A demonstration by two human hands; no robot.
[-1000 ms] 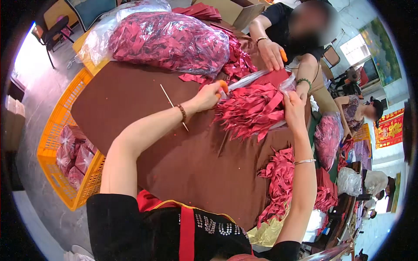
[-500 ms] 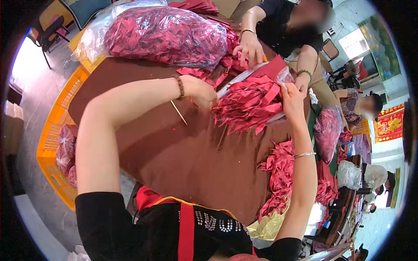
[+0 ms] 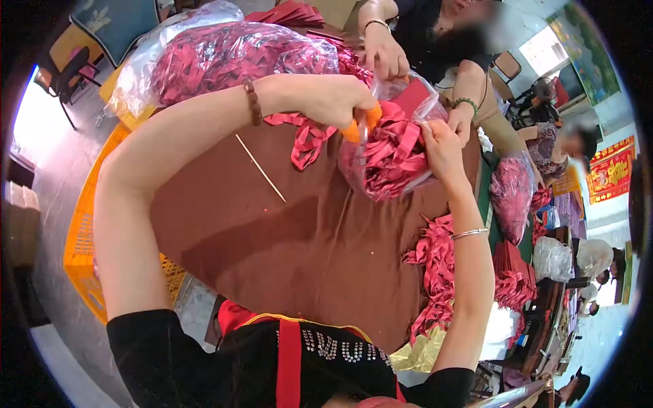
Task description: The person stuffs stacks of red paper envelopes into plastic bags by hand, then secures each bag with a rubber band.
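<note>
A clear plastic bag filled with red ribbons hangs over the far part of the table. My left hand, with orange covers on its fingertips, pinches the left side of the bag's mouth. On the right side, my right hand grips the bag's edge, its fingers closed. A co-worker's hand holds the far rim, and that person's other hand is close beside my right hand. A flat red piece shows inside the mouth.
A large plastic bag of red ribbons lies at the far left. Loose red ribbons are heaped at the table's right edge. A thin stick rests on the brown cloth. An orange crate stands at left.
The ribbons, spread wide before, are now gathered inside the clear bag. My left hand has moved up and right to the bag's mouth. The stick shows more fully.
</note>
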